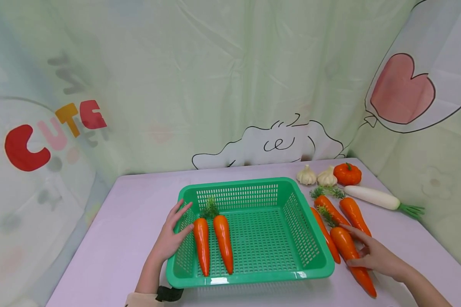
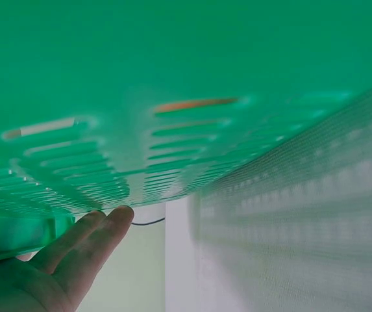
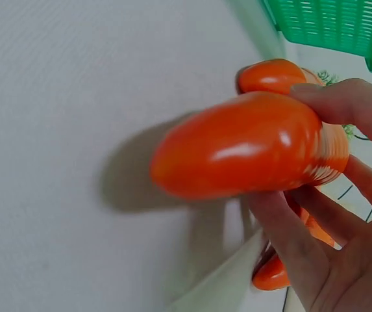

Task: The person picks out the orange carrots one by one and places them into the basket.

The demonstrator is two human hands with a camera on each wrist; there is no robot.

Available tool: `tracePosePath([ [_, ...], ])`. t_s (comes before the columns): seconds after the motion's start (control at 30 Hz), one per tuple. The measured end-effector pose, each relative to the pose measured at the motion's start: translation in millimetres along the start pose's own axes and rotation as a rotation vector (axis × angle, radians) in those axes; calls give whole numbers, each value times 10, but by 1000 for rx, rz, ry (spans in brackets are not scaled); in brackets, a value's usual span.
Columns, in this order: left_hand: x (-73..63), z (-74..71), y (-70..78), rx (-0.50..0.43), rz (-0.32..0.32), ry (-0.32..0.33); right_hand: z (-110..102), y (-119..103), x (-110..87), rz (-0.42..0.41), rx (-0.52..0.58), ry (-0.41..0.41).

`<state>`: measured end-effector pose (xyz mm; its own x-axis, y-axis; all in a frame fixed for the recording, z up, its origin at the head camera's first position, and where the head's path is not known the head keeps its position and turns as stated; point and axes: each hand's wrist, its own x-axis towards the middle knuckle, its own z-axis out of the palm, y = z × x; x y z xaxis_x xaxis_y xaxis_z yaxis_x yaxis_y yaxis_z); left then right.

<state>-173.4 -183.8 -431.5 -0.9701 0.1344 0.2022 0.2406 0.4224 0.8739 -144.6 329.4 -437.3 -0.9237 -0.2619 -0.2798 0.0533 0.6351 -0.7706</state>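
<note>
My right hand (image 1: pixel 380 258) grips an orange carrot (image 1: pixel 345 243) lying to the right of the green basket (image 1: pixel 253 282). In the right wrist view, the thumb lies on one side of this carrot (image 3: pixel 237 153) and the fingers on the other. Several more carrots (image 1: pixel 355 213) lie around it, partly covered by the hand. My left hand (image 1: pixel 170 238) rests at the basket's left rim with its fingers spread and fairly straight. In the left wrist view, two of its fingers (image 2: pixel 95 250) reach along the basket's outer wall (image 2: pixel 192 58). Two carrots (image 1: pixel 223 243) with green tops lie inside the basket's left part.
Behind the loose carrots are two garlic bulbs (image 1: pixel 306 175), a small orange pumpkin (image 1: pixel 347 174) and a white radish (image 1: pixel 372 197) with green leaves. All stand on a pale lilac table (image 1: pixel 111 238). A printed curtain (image 1: pixel 169 85) hangs behind and at both sides.
</note>
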Motion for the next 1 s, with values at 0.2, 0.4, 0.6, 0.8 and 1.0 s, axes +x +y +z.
tracePosePath([
  [0.2,-9,-5,40,4,-6,5,-11,-50,-31,-17,31,16],
  [0.4,-69,-16,280,-16,-13,12,-65,-113,-82,4,84,0],
  [0.6,-92,-32,405,-7,-33,-1,-117,-165,-98,2,105,16],
  [0.8,-82,-38,400,-10,-19,-2,-137,-227,-92,-3,149,16],
  [1.0,-41,-12,150,-2,-11,3,-138,-354,-100,-36,132,32],
])
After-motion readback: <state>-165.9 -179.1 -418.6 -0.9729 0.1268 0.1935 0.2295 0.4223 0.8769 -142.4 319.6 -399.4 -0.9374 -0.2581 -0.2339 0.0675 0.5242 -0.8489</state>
